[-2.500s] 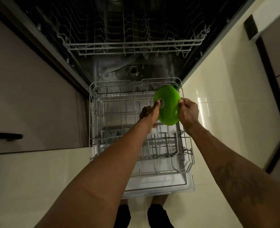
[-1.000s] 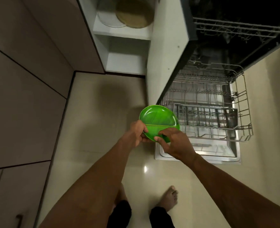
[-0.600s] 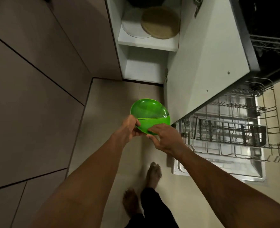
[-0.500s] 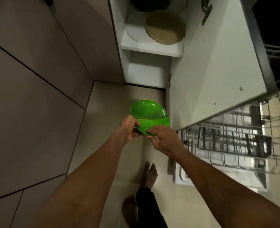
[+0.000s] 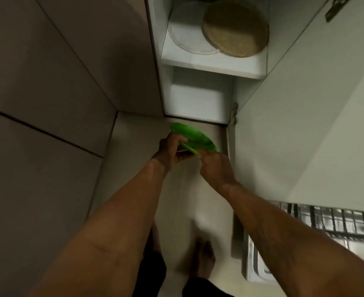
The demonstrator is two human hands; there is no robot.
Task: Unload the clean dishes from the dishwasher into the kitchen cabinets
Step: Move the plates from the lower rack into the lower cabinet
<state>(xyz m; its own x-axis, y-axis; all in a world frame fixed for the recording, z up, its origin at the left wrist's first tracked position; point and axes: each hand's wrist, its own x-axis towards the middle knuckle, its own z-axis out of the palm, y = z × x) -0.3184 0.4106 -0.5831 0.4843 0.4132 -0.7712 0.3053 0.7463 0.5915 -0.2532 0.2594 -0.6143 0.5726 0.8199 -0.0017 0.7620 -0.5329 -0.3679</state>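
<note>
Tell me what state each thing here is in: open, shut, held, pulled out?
green plate, held up and tilted in front of the cabinet.
left hand, fingers curled on the plate's near rim.
right hand, grips the plate's near edge.
cabinet door, open.
tan round plate, flat on the upper shelf, overlapping the pale plate.
pale plate, flat on the same shelf.
dishwasher rack, pulled out.

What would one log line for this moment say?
stage: green plate held before open cabinet | left hand: grips rim | right hand: grips rim | inside: tan mat
</note>
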